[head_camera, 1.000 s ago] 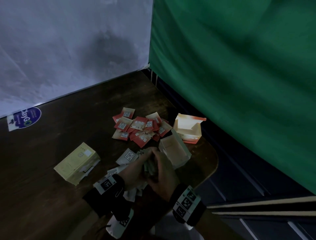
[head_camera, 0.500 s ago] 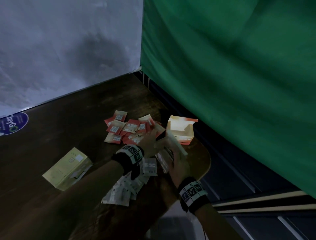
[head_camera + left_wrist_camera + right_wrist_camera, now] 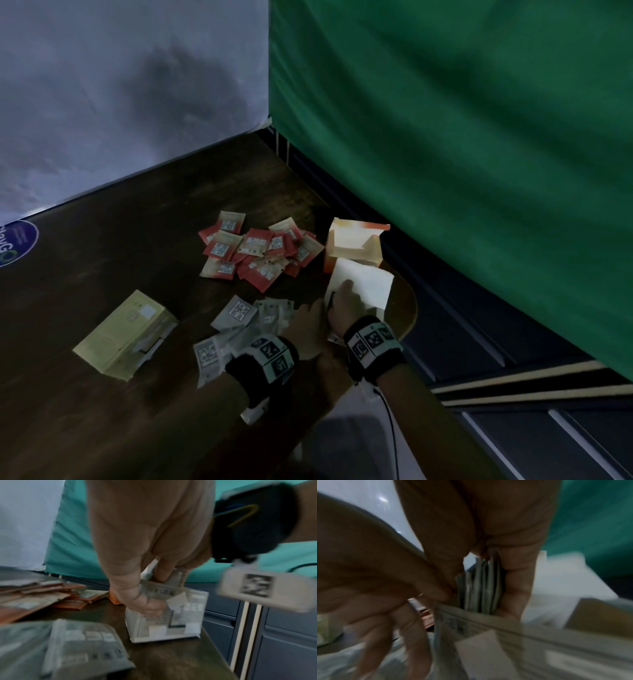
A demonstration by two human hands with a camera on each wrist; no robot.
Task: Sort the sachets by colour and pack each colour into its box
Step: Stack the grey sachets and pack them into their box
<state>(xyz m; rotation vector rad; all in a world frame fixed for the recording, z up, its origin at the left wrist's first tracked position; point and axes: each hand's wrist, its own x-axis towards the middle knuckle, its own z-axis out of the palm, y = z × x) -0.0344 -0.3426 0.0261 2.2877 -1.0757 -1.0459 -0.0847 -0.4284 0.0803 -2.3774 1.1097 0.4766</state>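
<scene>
A blue sticker [image 3: 15,243] is seen at the far left edge of the dark surface [image 3: 113,240]. A yellow box [image 3: 125,334] lies flat to its right, with paper showing at its open end. Further back, red sachets [image 3: 257,251] are spread in a loose heap. Nearer, grey sachets [image 3: 239,315] lie scattered, partly covered by the left wrist. The left hand [image 3: 308,329] rests just beside the white box [image 3: 363,291]; in the right wrist view its fingers are loosely curled, and whether anything is held by that grip cannot be told. A stack [image 3: 479,584] of grey sachets is pinched on edge between the thumb and fingers of the right hand [image 3: 344,303], with its lower end inside the white box's open top. Behind the white box, touching it, stands an open orange box [image 3: 354,248]. A green cloth [image 3: 462,137] hangs at the right.
</scene>
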